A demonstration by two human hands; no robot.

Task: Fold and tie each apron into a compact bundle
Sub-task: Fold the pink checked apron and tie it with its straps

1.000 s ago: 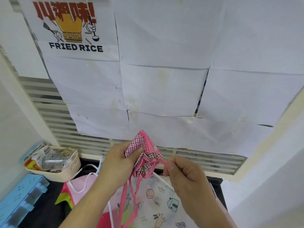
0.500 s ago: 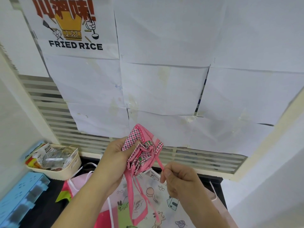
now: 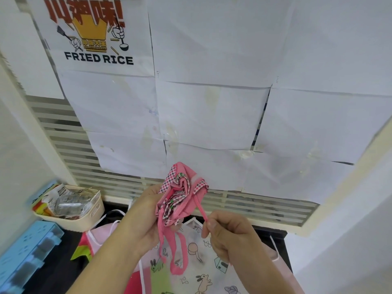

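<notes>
A pink checked apron [image 3: 182,194], bunched into a small bundle, is held up in the air in front of the papered wall. My left hand [image 3: 144,217] grips the bundle from the left and below. My right hand [image 3: 229,236] pinches one pink strap [image 3: 200,211] that runs taut from the bundle's right side. Other pink straps [image 3: 178,253] hang down in a loop below the bundle. On the black table beneath lies a white apron with cartoon prints [image 3: 199,268], and a pale pink apron with white strings [image 3: 101,232] lies to its left.
A cream basket [image 3: 93,217] full of wrappers stands at the back left of the table. A blue plastic rack [image 3: 27,247] lies at the left edge. A slatted window grille [image 3: 254,206] and papered wall close the back.
My left hand has lifted the bundle a little higher. My right hand has dropped lower and pulled its strap out to the right, and the hanging straps now dangle in a longer loop.
</notes>
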